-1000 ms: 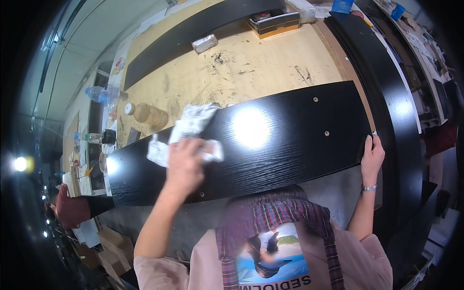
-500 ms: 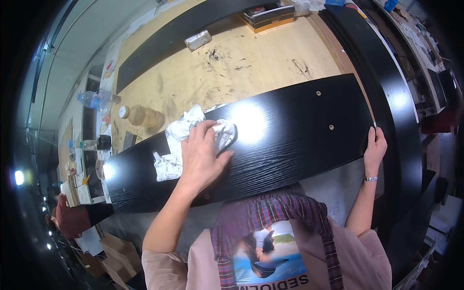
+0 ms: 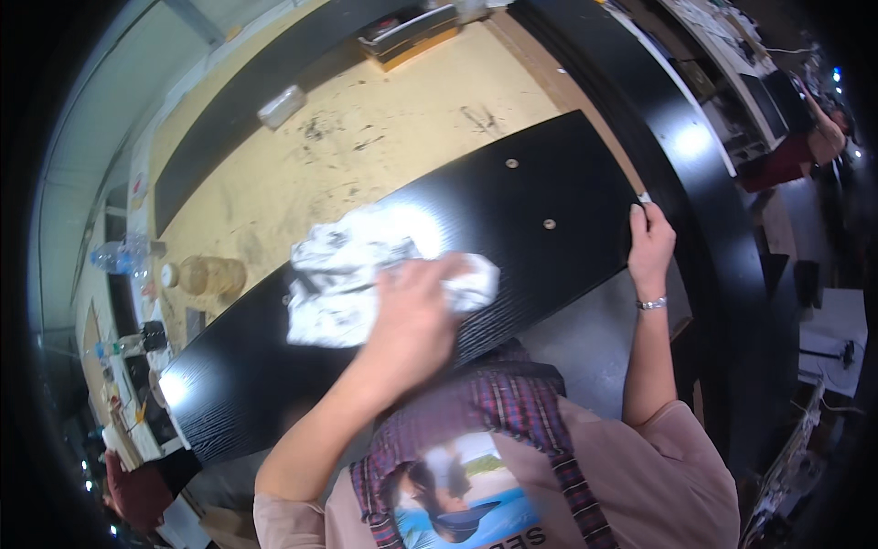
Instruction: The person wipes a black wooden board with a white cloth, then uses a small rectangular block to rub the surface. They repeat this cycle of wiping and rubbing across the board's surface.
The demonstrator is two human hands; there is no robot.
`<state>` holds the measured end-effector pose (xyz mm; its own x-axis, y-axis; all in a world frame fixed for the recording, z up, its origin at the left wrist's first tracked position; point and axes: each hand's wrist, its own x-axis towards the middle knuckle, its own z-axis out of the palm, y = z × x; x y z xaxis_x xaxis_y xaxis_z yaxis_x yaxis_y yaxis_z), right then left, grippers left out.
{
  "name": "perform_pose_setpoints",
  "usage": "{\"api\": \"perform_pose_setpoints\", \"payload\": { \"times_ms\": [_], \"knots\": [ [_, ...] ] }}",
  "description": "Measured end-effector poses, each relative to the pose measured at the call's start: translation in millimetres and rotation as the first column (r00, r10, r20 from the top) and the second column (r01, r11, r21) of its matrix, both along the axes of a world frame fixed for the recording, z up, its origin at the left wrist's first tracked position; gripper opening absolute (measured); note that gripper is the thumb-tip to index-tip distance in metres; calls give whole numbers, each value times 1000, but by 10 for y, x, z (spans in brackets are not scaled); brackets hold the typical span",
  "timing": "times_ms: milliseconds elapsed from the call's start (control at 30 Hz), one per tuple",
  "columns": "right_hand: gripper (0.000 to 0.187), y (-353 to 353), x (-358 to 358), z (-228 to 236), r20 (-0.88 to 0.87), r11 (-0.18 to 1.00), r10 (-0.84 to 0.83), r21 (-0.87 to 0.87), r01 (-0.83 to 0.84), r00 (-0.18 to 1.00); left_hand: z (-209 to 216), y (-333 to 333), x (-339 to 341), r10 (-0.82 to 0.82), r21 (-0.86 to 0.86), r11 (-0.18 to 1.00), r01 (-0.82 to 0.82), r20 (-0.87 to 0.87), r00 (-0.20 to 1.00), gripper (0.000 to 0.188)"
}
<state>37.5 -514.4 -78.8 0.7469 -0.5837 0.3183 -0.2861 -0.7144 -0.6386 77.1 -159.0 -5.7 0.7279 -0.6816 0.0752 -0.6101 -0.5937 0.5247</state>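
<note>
A long black wood-grain panel lies slanted across the near side of the table, with light glaring off its surface. My left hand, smeared by motion, grips a crumpled white cloth with dark smudges and presses it flat on the panel's middle. The cloth spreads out past the fingers on both sides. At the panel's right end my right hand pinches the edge between thumb and fingers. Two round metal fittings are set in the panel near that end.
A bottle of yellowish liquid and a clear plastic bottle stand left, beyond the panel. Farther back are a small wrapped block, an open box and another dark panel. Stacked black panels run along the right.
My left hand has swept the cloth rightward along the panel, and the cloth is more spread out. The whole view has turned and shifted. My right hand keeps its hold on the edge.
</note>
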Motion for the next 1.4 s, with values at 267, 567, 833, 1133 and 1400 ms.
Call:
{"api": "perform_pose_setpoints", "payload": {
  "times_ms": [267,567,833,1133,1400],
  "knots": [
    [29,9,-30,13,60,999,29,12,-30,998,-133,-837,28,-411,-22,910,415,93,907,50],
    [33,26,3,39,39,1000,13,-14,-12,999,-77,-736,-129,-388,36,922,387,112,915,63],
    [42,-240,-45,93,-272,996,91,21,-89,958,-294,113,-180,-147,-45,988,149,46,988,54],
    [37,-366,86,236,-304,931,156,-271,-243,940,-366,3469,-1670,910,-103,373,-922,232,343,43],
    [39,860,832,838,-113,747,647,-106,-657,754,457,2130,-1417,913,-514,193,-836,-218,345,30]
  ]
}}
